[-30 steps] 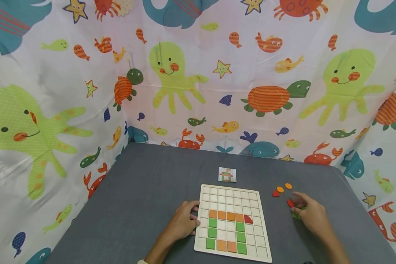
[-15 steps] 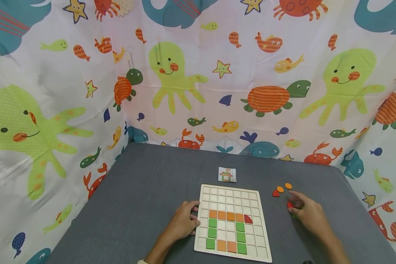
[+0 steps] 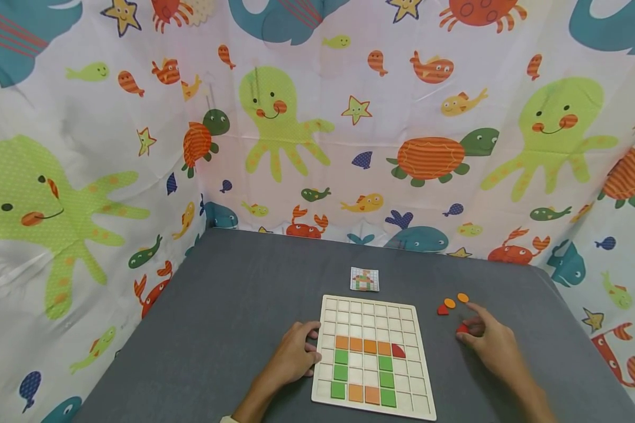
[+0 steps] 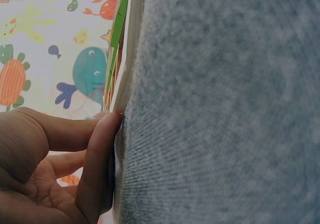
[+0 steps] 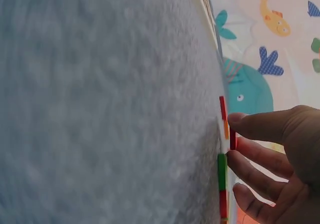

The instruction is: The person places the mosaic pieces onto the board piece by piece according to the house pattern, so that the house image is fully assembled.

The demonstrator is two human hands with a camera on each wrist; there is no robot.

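Red piece [image 3: 462,329] is right of the board, in the right hand [image 3: 494,345]: pinched between thumb and fingers, probably so something this thin can be handled by its edges. From the right wrist we see it just off the grey table [image 3: 254,282]. A green piece [image 5: 222,171] sits nearby, edge-on, so we can't tell its shape. Loose stock next to the hand: two orange discs [image 3: 450,303] and a red wedge [image 3: 443,310], likely parked there for easy reach.

Left hand [image 3: 291,354]: fingers relaxed, tips against the board's left edge. We read that as steadying.

Gridded board [image 3: 381,323] is our container: orange squares [image 3: 356,345], green squares [image 3: 341,356], one red quarter-round [image 3: 398,351] ending the upper orange row. Pattern card [image 3: 364,279] lies beyond its far edge, probably for sightline. Sea-animal cloth [image 3: 338,194] behind.
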